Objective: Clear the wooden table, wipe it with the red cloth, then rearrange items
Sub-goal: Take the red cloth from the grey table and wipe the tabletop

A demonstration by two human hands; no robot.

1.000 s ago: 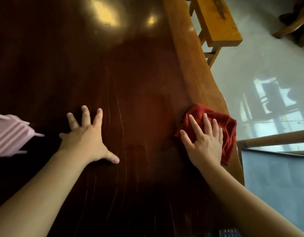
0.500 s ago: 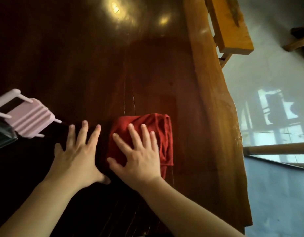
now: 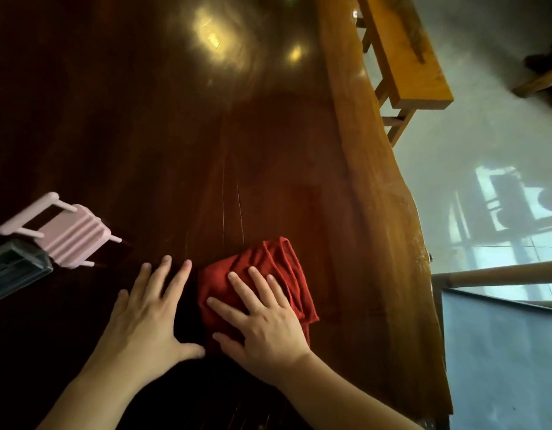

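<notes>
The red cloth [image 3: 268, 268], folded into a bunch, lies on the dark glossy wooden table [image 3: 206, 135] near its front. My right hand [image 3: 262, 318] presses flat on the cloth with fingers spread. Just left of the cloth, my left hand [image 3: 147, 315] rests flat on the bare wood, fingers apart and holding nothing, its thumb close to the right hand.
A pink ribbed object with thin prongs [image 3: 63, 234] and a dark box-like object [image 3: 13, 271] sit at the table's left edge of view. The table's wavy right edge [image 3: 392, 197] borders a pale floor. A wooden bench [image 3: 402, 48] stands beyond it at the upper right.
My right hand slid the red cloth from the table's right edge leftward to the middle, stopping beside my left hand. The left hand stayed flat on the wood.
</notes>
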